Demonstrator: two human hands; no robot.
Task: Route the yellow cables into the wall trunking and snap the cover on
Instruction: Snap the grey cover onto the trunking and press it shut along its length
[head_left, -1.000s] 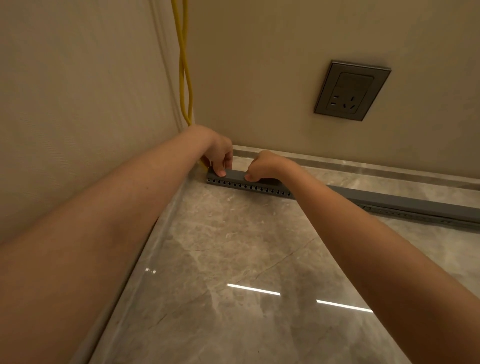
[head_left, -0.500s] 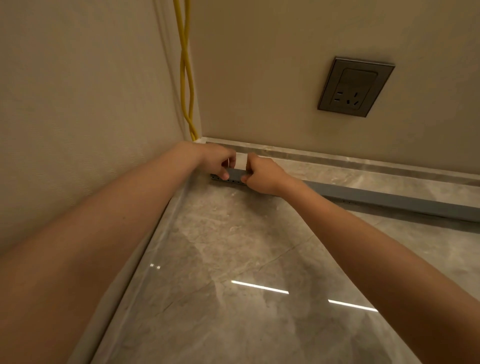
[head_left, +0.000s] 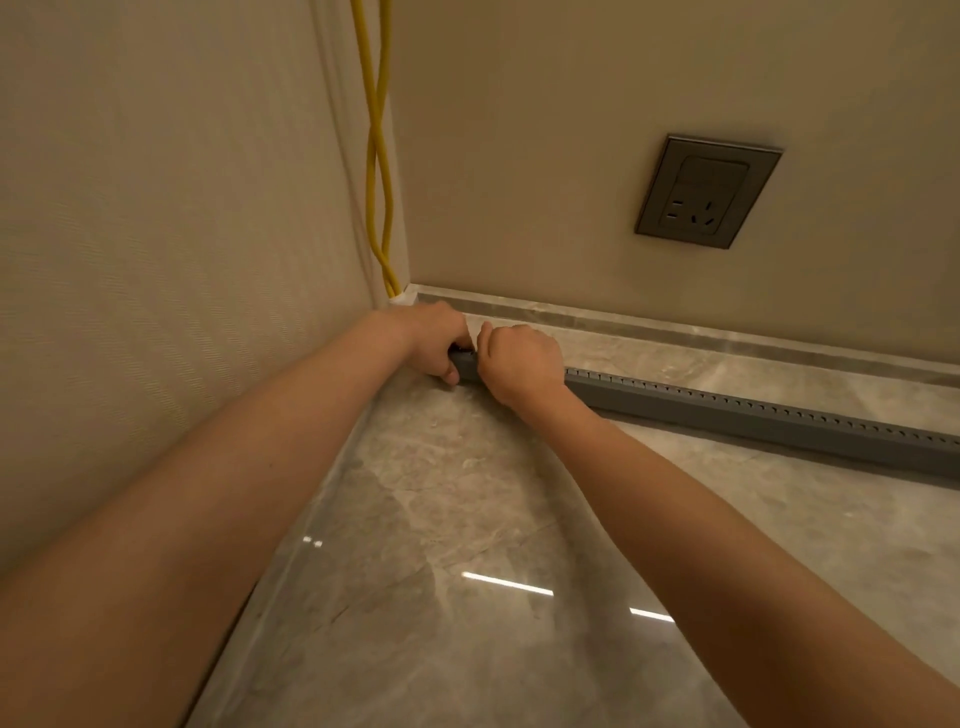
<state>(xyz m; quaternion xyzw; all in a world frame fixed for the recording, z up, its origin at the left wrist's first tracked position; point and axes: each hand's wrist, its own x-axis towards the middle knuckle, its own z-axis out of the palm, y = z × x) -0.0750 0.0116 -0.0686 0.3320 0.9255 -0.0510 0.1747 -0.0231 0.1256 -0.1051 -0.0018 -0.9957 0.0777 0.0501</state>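
A long grey slotted trunking (head_left: 753, 410) lies on the marble floor along the far wall, running from the corner out to the right. My left hand (head_left: 434, 340) grips its corner end with curled fingers. Right beside it, my right hand (head_left: 519, 364) curls over the top of the same end, thumb raised. Two yellow cables (head_left: 378, 156) hang twisted down the wall corner and vanish behind my left hand. Whether they lie inside the trunking is hidden.
A grey wall socket (head_left: 707, 191) sits on the far wall at the right. A marble skirting (head_left: 701, 332) runs behind the trunking. The left wall (head_left: 156, 260) stands close by my left arm. Glossy floor tiles (head_left: 467, 571) spread in front.
Both hands have closed up together at the trunking's corner end. The trunking now shows its slotted edge along the top instead of along the front.
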